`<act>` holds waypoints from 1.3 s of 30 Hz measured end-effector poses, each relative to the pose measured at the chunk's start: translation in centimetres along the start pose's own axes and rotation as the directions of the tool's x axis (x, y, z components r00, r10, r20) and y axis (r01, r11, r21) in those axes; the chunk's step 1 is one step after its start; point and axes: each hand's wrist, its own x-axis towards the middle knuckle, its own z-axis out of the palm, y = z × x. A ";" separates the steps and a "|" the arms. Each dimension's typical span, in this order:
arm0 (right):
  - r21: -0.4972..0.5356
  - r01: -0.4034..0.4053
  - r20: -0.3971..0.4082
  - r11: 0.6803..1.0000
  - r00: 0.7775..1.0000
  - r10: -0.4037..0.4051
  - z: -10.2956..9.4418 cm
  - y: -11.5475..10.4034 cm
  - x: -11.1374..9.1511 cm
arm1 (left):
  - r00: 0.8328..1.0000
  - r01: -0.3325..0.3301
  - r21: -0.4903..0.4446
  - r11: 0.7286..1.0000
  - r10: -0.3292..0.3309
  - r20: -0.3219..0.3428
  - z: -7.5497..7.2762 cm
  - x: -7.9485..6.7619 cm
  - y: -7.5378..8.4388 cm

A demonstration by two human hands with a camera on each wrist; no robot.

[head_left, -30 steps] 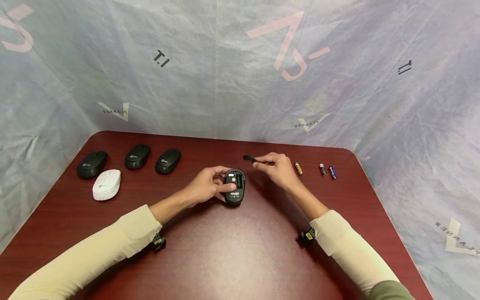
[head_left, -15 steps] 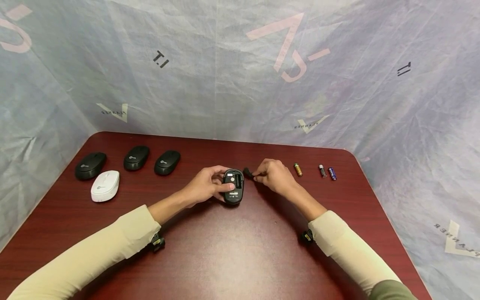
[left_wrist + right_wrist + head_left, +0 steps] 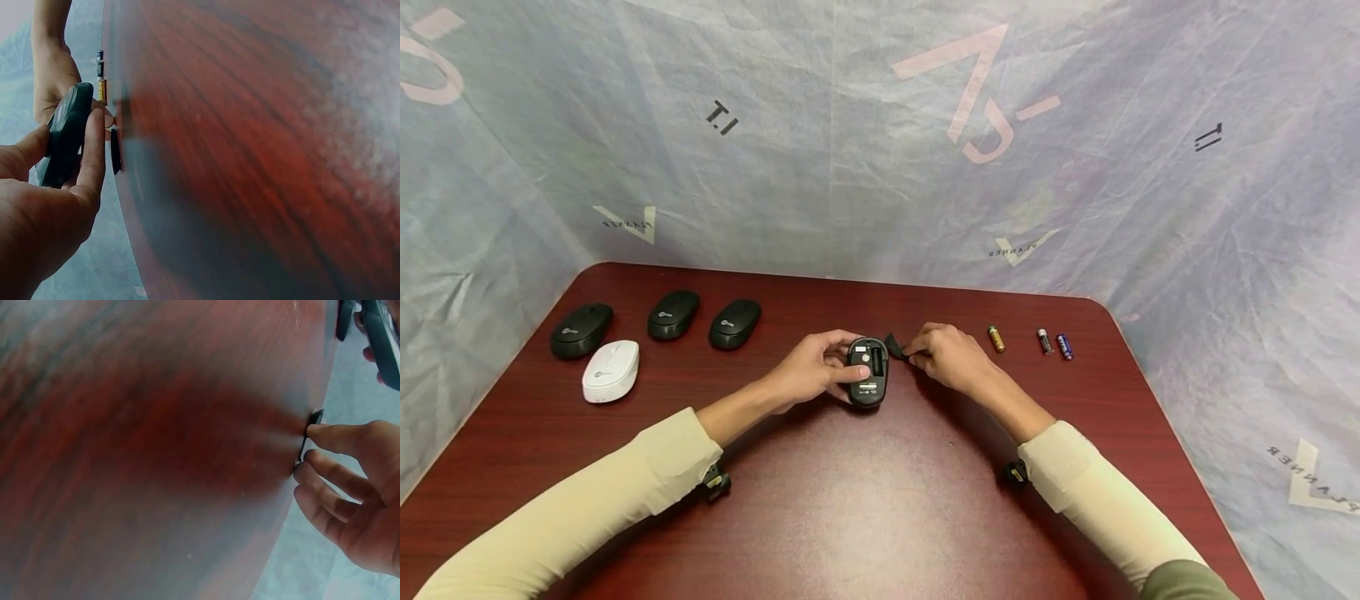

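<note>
My left hand (image 3: 805, 368) grips a black computer mouse (image 3: 868, 394) with its underside turned up, the thumb lying across the label side. The battery slot in that underside is uncovered. In the left wrist view the mouse (image 3: 70, 128) is seen edge-on between thumb and fingers. To its right, my right hand (image 3: 953, 357) pinches a small, curved black battery cover (image 3: 894, 347) low at the tabletop. The right wrist view shows the thumb on this cover (image 3: 317, 417), with the fingertips close by at the table surface.
Three more black mice, one of them (image 3: 735, 324) nearest the hands, and a white mouse (image 3: 612, 372) lie at the left. Beyond the right hand are a gold battery (image 3: 996, 338), a dark silver-ended battery (image 3: 1045, 340) and a blue battery (image 3: 1065, 347). A fabric sheet (image 3: 820, 167) rises behind the table.
The right hand has come down and slightly nearer, bringing the battery cover from above the table to its surface. The left hand and its mouse have hardly moved.
</note>
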 end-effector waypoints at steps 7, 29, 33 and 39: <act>-0.004 0.006 0.003 1.000 1.000 -0.006 -0.1 -0.1 -0.2 | 1.000 0.006 -0.015 1.000 -0.006 -0.007 -0.1 0.0 0.1; 0.005 -0.032 0.129 0.999 0.991 0.031 -1.0 1.2 -2.8 | 1.000 0.007 -0.027 1.000 -0.007 0.014 -0.3 -0.2 0.3; 0.011 -0.053 0.117 0.999 0.992 0.052 -1.2 2.2 -3.4 | 1.000 0.011 -0.029 1.000 -0.011 0.014 -0.4 -0.2 0.3; 0.012 -0.089 0.090 0.996 0.992 0.087 -1.4 3.6 -4.4 | 1.000 0.006 -0.033 0.999 -0.005 0.025 -0.5 -0.2 0.3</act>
